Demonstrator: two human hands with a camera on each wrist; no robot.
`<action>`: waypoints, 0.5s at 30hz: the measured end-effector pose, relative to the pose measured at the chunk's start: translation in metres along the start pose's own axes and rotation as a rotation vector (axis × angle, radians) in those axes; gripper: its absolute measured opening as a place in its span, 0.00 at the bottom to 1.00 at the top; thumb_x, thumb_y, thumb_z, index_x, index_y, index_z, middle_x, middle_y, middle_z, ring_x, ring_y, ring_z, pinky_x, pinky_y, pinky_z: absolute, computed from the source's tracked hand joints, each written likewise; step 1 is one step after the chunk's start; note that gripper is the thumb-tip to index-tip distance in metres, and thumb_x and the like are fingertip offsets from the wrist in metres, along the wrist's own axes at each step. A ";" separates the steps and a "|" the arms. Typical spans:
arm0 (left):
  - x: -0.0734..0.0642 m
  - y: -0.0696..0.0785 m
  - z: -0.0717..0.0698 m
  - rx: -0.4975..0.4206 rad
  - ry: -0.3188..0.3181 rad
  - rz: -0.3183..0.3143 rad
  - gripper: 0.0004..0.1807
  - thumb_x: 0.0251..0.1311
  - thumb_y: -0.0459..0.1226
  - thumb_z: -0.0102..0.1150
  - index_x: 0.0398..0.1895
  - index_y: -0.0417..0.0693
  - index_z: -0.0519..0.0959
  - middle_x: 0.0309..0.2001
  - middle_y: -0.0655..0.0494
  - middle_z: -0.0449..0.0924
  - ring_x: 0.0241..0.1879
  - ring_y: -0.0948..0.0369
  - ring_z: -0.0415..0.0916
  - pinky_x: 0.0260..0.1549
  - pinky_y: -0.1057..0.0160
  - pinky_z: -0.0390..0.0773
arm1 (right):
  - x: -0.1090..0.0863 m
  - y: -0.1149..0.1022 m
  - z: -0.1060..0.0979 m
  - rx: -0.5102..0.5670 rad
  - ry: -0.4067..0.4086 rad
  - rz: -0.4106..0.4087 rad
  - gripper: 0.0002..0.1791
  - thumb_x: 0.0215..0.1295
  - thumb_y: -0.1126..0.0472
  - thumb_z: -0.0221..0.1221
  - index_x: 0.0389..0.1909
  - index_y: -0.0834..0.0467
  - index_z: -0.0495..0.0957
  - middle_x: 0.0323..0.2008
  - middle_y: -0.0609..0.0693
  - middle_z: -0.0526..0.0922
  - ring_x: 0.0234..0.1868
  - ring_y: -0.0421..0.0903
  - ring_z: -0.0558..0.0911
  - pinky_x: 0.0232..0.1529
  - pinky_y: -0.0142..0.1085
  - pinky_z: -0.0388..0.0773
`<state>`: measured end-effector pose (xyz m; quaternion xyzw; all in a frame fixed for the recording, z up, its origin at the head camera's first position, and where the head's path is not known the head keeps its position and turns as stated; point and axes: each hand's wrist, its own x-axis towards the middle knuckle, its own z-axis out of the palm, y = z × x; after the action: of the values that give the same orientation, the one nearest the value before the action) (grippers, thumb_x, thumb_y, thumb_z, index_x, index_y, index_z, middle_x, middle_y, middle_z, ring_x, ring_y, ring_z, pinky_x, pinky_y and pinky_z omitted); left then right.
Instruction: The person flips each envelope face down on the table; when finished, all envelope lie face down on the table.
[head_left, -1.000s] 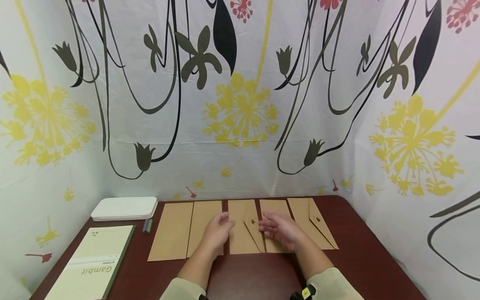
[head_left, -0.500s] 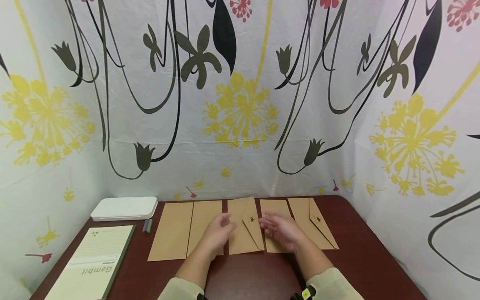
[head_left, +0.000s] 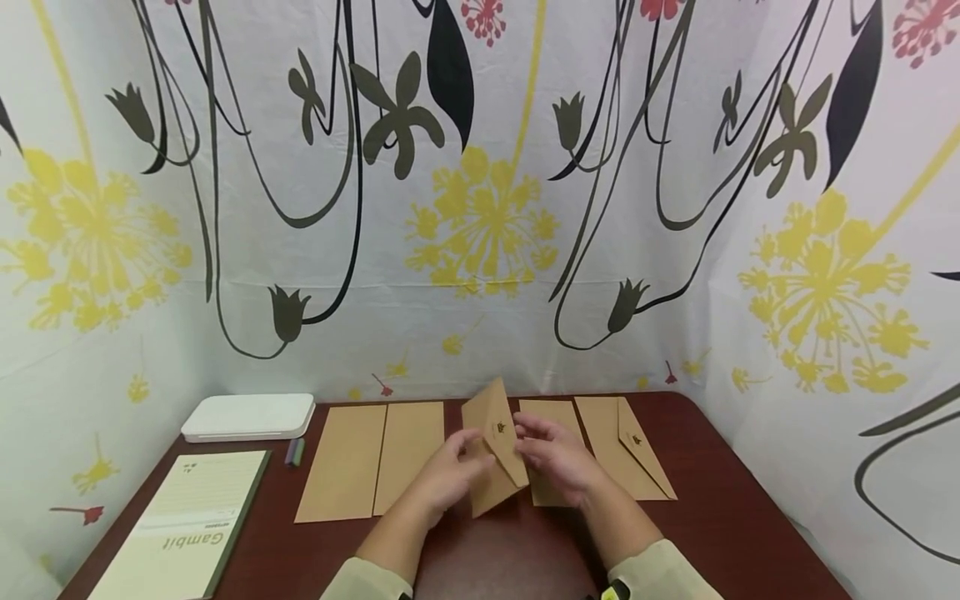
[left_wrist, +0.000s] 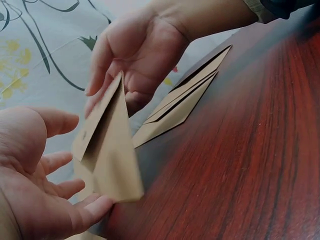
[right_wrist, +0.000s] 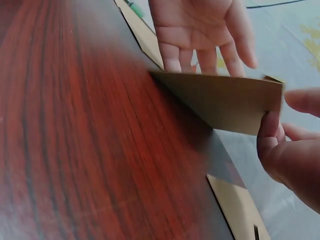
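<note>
A brown kraft envelope with a pointed flap and a small dark emblem is tilted up off the table in the middle, its right side raised. My right hand holds that raised edge; in the right wrist view a fingertip presses the envelope's plain face. On the other side is my left hand, thumb and fingers spread apart. In the left wrist view its lower fingertips reach the envelope's bottom edge. Another envelope lies partly hidden beneath my right hand.
Flat on the dark red wooden table are two plain envelopes at left and a flapped envelope at right. A notepad, a white case and two small sticks sit further left. Patterned cloth surrounds the table.
The middle envelope lay flat, then lifted slightly, and is now tilted up with its right side raised. My left hand has shifted slightly right, closer to it.
</note>
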<state>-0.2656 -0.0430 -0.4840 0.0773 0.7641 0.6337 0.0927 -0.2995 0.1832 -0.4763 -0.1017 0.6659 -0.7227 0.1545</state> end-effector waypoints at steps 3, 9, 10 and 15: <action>-0.002 0.002 0.002 0.002 -0.032 0.005 0.38 0.73 0.51 0.65 0.80 0.47 0.66 0.81 0.35 0.62 0.77 0.37 0.66 0.70 0.36 0.75 | -0.001 -0.001 0.003 -0.002 -0.041 -0.002 0.37 0.76 0.69 0.57 0.82 0.68 0.56 0.66 0.57 0.73 0.50 0.37 0.80 0.49 0.26 0.80; -0.004 0.005 0.004 -0.015 -0.060 0.008 0.39 0.74 0.55 0.63 0.83 0.54 0.64 0.83 0.39 0.58 0.76 0.38 0.68 0.65 0.39 0.81 | -0.005 -0.006 0.011 -0.044 -0.103 0.026 0.39 0.75 0.63 0.62 0.84 0.58 0.59 0.66 0.57 0.71 0.51 0.41 0.79 0.51 0.32 0.79; -0.004 0.005 0.004 -0.030 -0.067 -0.001 0.40 0.74 0.56 0.62 0.83 0.55 0.63 0.84 0.39 0.57 0.76 0.39 0.68 0.65 0.39 0.81 | -0.006 -0.007 0.013 -0.040 -0.117 0.031 0.40 0.76 0.62 0.63 0.84 0.57 0.59 0.67 0.58 0.71 0.53 0.42 0.79 0.52 0.33 0.79; -0.004 0.007 0.006 -0.128 -0.085 -0.048 0.40 0.76 0.58 0.59 0.84 0.54 0.60 0.84 0.37 0.55 0.75 0.38 0.70 0.64 0.37 0.82 | -0.010 -0.009 0.020 -0.017 -0.173 0.069 0.42 0.76 0.59 0.64 0.86 0.50 0.56 0.70 0.61 0.68 0.59 0.45 0.81 0.57 0.38 0.83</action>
<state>-0.2604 -0.0372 -0.4779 0.0799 0.7191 0.6750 0.1448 -0.2843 0.1684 -0.4651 -0.1420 0.6594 -0.6997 0.2355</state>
